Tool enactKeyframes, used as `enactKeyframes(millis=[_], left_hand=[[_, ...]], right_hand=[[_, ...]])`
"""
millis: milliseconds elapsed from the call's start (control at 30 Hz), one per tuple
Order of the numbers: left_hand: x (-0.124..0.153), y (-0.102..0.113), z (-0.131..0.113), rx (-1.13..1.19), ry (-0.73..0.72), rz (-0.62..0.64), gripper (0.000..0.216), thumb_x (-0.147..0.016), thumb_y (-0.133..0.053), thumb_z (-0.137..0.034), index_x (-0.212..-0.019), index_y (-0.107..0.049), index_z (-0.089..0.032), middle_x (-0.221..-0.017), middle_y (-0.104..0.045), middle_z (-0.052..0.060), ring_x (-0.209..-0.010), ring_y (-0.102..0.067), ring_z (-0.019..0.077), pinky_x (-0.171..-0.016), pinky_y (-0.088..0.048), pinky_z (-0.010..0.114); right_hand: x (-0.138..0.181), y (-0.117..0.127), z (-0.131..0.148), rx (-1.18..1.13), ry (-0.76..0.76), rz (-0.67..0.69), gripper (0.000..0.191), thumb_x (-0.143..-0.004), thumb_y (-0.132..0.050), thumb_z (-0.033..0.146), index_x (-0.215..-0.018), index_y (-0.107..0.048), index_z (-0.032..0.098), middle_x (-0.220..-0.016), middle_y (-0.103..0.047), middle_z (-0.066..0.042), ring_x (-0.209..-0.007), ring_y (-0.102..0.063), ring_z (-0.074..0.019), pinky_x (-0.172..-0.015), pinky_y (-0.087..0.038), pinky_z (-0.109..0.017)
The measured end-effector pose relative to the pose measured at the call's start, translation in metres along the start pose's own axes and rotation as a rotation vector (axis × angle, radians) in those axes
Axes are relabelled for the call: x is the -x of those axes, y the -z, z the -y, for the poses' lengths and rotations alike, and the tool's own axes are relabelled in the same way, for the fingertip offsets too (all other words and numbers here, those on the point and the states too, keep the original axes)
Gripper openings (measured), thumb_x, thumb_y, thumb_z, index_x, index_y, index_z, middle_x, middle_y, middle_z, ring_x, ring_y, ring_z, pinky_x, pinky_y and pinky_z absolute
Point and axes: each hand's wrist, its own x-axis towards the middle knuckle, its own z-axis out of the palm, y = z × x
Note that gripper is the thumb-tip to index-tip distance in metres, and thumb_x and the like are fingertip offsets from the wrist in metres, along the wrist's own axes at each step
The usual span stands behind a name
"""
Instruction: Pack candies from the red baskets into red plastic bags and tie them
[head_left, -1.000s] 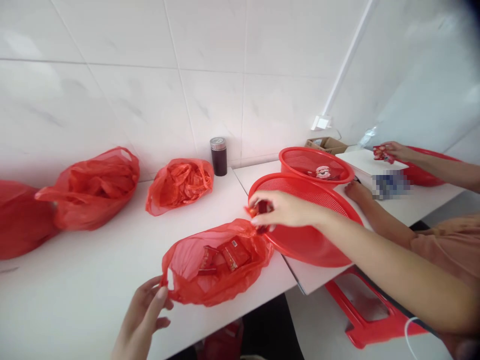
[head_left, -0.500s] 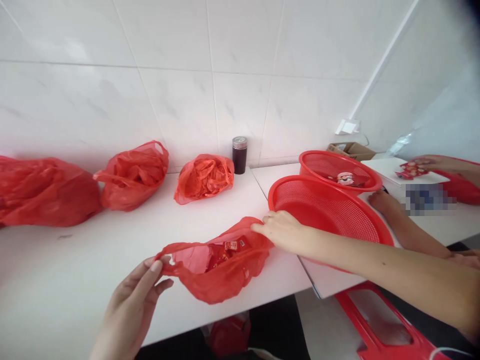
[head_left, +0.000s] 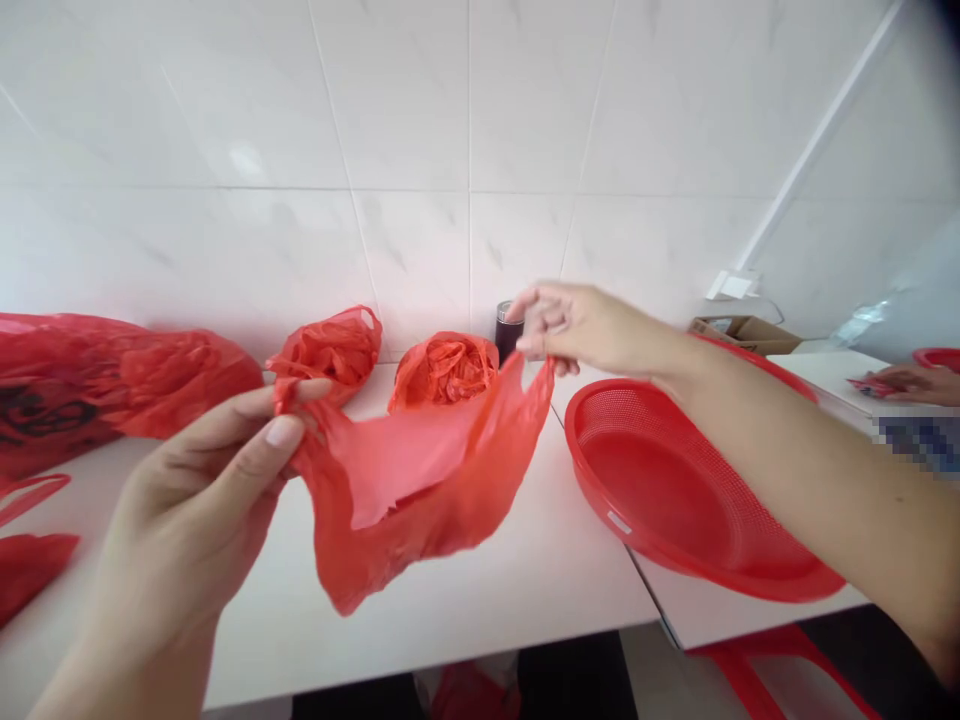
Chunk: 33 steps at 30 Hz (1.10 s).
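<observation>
A red plastic bag hangs between my two hands, its mouth stretched wide and facing me. My left hand pinches one handle between thumb and index finger. The other handle is held by my right hand, higher up and farther from me, in front of the dark tumbler. A pink inner wall shows through the mouth; what lies at the bottom of the bag is hidden. To the right, under my right forearm, sits a red perforated basket.
Full red bags stand along the wall: a large one at left, a small one and another. A second basket, a cardboard box and another person's hand are at right. A red stool stands below.
Both hands have lifted the bag off the table, the right hand rising most. The small red packets seen inside it are now hidden. The view has shifted left.
</observation>
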Motion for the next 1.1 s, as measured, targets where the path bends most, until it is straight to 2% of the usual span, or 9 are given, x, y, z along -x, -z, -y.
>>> enactKeyframes(millis=[133, 267, 333, 533, 633, 733, 800, 967, 1100], left_hand=[[-0.026, 0.008, -0.012, -0.079, 0.115, 0.142, 0.022, -0.074, -0.074, -0.037, -0.088, -0.074, -0.02, -0.084, -0.071, 0.002, -0.077, -0.064, 0.0133, -0.067, -0.053, 0.022], [-0.047, 0.008, -0.021, -0.142, 0.129, 0.149, 0.028, -0.067, -0.078, -0.045, -0.078, -0.072, -0.019, -0.078, -0.068, 0.002, -0.072, -0.062, 0.0141, -0.067, -0.054, 0.025], [-0.052, 0.004, -0.02, -0.217, 0.183, 0.173, 0.032, -0.067, -0.076, -0.048, -0.079, -0.071, -0.019, -0.081, -0.067, 0.003, -0.076, -0.063, 0.0155, -0.069, -0.053, 0.028], [-0.055, 0.007, -0.009, -0.272, 0.199, 0.236, 0.032, -0.071, -0.072, -0.051, -0.083, -0.069, -0.021, -0.088, -0.064, 0.0, -0.083, -0.059, 0.0148, -0.074, -0.05, 0.028], [-0.053, 0.017, -0.007, -0.289, 0.199, 0.198, 0.033, -0.071, -0.072, -0.051, -0.085, -0.07, -0.022, -0.086, -0.064, 0.0, -0.083, -0.058, 0.014, -0.079, -0.049, 0.028], [-0.051, 0.024, -0.009, -0.261, 0.211, 0.174, 0.031, -0.07, -0.074, -0.048, -0.083, -0.069, -0.021, -0.082, -0.063, -0.001, -0.078, -0.057, 0.0126, -0.076, -0.049, 0.026], [-0.051, 0.027, -0.01, -0.219, 0.218, 0.166, 0.028, -0.071, -0.075, -0.045, -0.081, -0.069, -0.02, -0.084, -0.064, 0.0, -0.08, -0.058, 0.0135, -0.075, -0.049, 0.025], [-0.05, 0.025, -0.012, -0.068, 0.126, 0.171, 0.018, -0.081, -0.066, -0.037, -0.085, -0.068, -0.02, -0.091, -0.066, 0.003, -0.081, -0.06, 0.0151, -0.069, -0.05, 0.026], [-0.048, 0.004, -0.017, 0.032, 0.164, 0.436, 0.027, -0.085, -0.062, -0.036, -0.112, -0.06, -0.03, -0.108, -0.063, 0.002, -0.094, -0.06, 0.0179, -0.082, -0.051, 0.034]], right_hand=[[-0.004, 0.02, 0.034, 0.104, 0.02, 0.099, 0.024, -0.079, -0.066, 0.019, -0.102, -0.061, 0.019, -0.079, -0.062, 0.0, -0.057, -0.058, -0.0086, -0.053, -0.045, -0.02], [-0.013, 0.029, 0.05, 0.115, 0.124, -0.056, 0.026, -0.077, -0.071, 0.02, -0.101, -0.062, 0.019, -0.08, -0.062, -0.001, -0.06, -0.058, -0.0097, -0.056, -0.045, -0.022], [-0.019, 0.026, 0.046, 0.19, 0.106, -0.038, 0.024, -0.075, -0.072, 0.024, -0.097, -0.064, 0.02, -0.083, -0.063, -0.002, -0.063, -0.059, -0.0111, -0.056, -0.044, -0.023], [-0.012, -0.002, 0.017, 0.18, -0.099, 0.352, 0.05, -0.068, -0.073, 0.052, -0.11, -0.065, 0.025, -0.1, -0.068, -0.005, -0.062, -0.064, -0.013, -0.051, -0.046, -0.023], [0.008, -0.007, 0.02, 0.167, -0.233, 0.577, 0.057, -0.062, -0.079, 0.046, -0.113, -0.064, 0.025, -0.085, -0.07, -0.003, -0.048, -0.061, -0.0124, -0.046, -0.046, -0.024], [0.023, -0.001, 0.033, 0.15, -0.3, 0.685, 0.045, -0.063, -0.079, 0.037, -0.104, -0.066, 0.022, -0.067, -0.067, 0.001, -0.042, -0.059, -0.0122, -0.043, -0.044, -0.023], [0.024, 0.008, 0.041, 0.111, -0.237, 0.601, 0.033, -0.067, -0.077, 0.032, -0.096, -0.066, 0.021, -0.062, -0.064, 0.003, -0.042, -0.057, -0.0109, -0.043, -0.043, -0.023], [0.004, 0.022, 0.052, 0.1, 0.072, 0.156, 0.009, -0.079, -0.068, 0.023, -0.084, -0.061, 0.02, -0.063, -0.06, 0.002, -0.046, -0.053, -0.0086, -0.047, -0.04, -0.022], [-0.011, 0.015, 0.071, 0.128, 0.196, 0.091, 0.007, -0.079, -0.067, 0.019, -0.081, -0.06, 0.019, -0.067, -0.059, 0.001, -0.051, -0.053, -0.0093, -0.048, -0.039, -0.023]])
